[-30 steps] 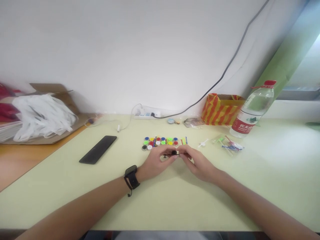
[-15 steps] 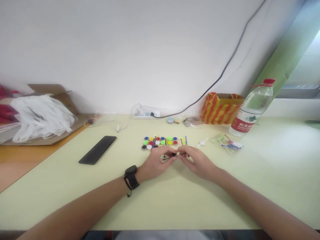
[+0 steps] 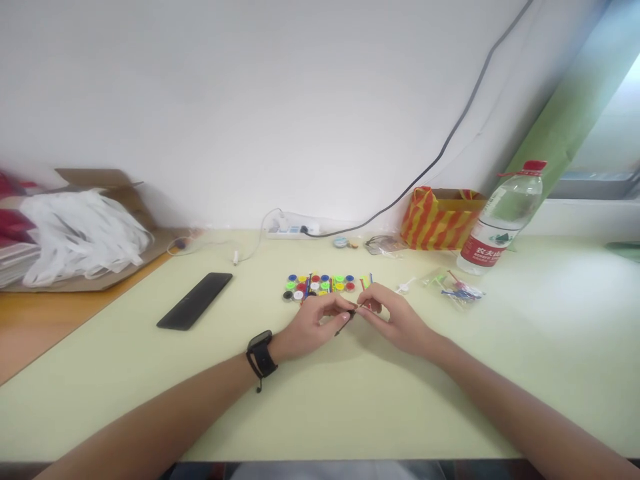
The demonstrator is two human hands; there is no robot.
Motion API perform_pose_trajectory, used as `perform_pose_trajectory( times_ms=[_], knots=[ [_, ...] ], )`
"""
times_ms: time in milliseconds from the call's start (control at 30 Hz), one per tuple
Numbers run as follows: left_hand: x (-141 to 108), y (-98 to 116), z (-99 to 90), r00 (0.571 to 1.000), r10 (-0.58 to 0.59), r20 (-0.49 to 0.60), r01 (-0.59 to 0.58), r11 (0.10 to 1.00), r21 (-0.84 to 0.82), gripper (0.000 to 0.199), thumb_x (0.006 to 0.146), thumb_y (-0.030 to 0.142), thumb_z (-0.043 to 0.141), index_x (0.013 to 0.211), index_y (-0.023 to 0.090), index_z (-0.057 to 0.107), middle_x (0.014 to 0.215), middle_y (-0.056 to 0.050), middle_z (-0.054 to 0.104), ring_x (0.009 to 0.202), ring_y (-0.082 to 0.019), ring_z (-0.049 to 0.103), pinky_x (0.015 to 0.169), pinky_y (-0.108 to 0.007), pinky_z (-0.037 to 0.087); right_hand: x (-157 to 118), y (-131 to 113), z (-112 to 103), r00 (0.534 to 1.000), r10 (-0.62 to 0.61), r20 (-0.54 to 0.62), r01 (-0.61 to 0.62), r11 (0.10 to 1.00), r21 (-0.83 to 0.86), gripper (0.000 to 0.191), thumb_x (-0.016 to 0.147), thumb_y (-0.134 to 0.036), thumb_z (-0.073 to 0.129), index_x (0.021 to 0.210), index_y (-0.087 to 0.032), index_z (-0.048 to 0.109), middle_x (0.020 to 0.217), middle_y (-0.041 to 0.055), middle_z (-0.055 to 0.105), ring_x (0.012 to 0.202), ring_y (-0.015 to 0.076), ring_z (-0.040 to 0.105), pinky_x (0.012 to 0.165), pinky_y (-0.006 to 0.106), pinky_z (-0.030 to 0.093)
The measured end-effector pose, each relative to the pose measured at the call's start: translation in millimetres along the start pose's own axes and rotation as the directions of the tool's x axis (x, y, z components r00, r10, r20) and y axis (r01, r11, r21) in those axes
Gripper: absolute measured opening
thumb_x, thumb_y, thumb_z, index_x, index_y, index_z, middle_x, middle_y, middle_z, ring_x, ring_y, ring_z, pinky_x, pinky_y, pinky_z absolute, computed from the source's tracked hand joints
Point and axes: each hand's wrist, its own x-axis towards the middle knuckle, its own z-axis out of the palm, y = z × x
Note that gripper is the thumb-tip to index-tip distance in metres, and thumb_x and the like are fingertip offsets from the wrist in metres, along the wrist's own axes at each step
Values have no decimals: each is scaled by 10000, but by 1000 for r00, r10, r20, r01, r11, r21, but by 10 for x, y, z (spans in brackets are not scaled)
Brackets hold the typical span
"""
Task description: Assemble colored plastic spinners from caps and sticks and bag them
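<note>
Between the fingertips of both hands is a small black plastic piece [image 3: 344, 325] with a thin stem slanting down to the left. My left hand [image 3: 320, 323], with a black watch [image 3: 261, 350] on its wrist, pinches it from the left. My right hand [image 3: 395, 320] closes thumb and finger on its upper end; the exact contact is partly hidden. Just behind the hands lie coloured round discs [image 3: 340, 287] in rows, blue, yellow, red, green, white and black. Thin coloured sticks [image 3: 367, 283] lie among and beside them, partly covered by the fingers.
On the left are a black flat slab [image 3: 195, 301] and a box of white straps [image 3: 85, 233]. A power strip [image 3: 293, 227] sits by the wall. To the right are a white piece [image 3: 405, 285], a plastic bag of coloured parts [image 3: 463, 291], a striped bag [image 3: 440, 220] and a water bottle [image 3: 500, 223].
The black piece has turned, its stem now slanting more steeply down to the left. My right fingers have lifted slightly; both hands stay close together.
</note>
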Motion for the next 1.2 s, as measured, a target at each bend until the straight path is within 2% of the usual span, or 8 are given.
perform_pose_trajectory(
  times_ms=[167,333,500,567,633,733,933,1200],
  knots=[
    [25,-59,-13,990,-127,-59,114,975,-189,274,879,325,787,1093,178,701,1146,-112,715,982,-219,722,899,-349,582,-8,64,-18,991,48,-126,-45,999,23,345,1024,-296,547,1362,-257,497,1081,78,603,887,203,583,785,356,507],
    [38,-78,-22,975,-212,-65,188,945,-269,297,867,349,801,1070,181,664,981,-74,731,907,-221,751,874,-379,607,-30,30,-40,994,29,-109,-26,999,28,298,1047,-304,501,1337,-270,561,924,43,624,819,195,585,745,343,495],
    [44,-77,-15,975,-200,-96,167,947,-273,309,843,344,825,1058,167,691,1043,-87,721,954,-224,743,934,-402,601,-57,-8,-14,996,27,-91,-18,996,91,436,1055,-341,478,1485,-278,434,963,39,618,788,178,576,757,332,496],
    [45,-83,-12,975,-199,-96,167,948,-273,305,845,344,825,1055,167,694,1040,-87,722,956,-223,743,940,-402,600,-52,-4,-21,995,59,-83,-50,992,113,331,1048,-399,488,1333,-243,548,988,45,605,771,168,566,737,319,485],
    [45,-90,-10,975,-201,-97,168,947,-273,299,851,345,820,1053,168,691,1036,-85,724,952,-219,742,930,-396,603,-38,6,-55,989,149,15,-150,979,141,380,1056,-484,437,894,-201,632,821,26,568,675,153,523,658,301,446],
    [47,-92,-3,974,-197,-112,161,948,-275,296,853,343,819,1045,166,681,1029,-80,720,943,-211,739,918,-389,605,-10,28,-131,949,275,153,-303,930,210,647,1062,-598,311,540,-216,349,548,-26,345,521,130,356,549,299,334],
    [46,-53,14,976,-187,-114,151,952,-264,304,852,350,819,1046,156,686,1014,-91,727,940,-209,734,930,-394,596,33,9,-178,967,250,52,-255,945,205,591,1041,-634,351,638,-208,429,617,-18,426,591,143,407,586,295,342],
    [55,-37,25,974,-184,-133,147,958,-246,315,846,349,824,1056,157,688,1025,-98,738,971,-219,732,950,-402,588,15,-41,-78,982,181,57,-189,961,203,318,1026,-505,512,893,-217,540,748,-10,533,668,148,481,603,276,416]
  ],
)
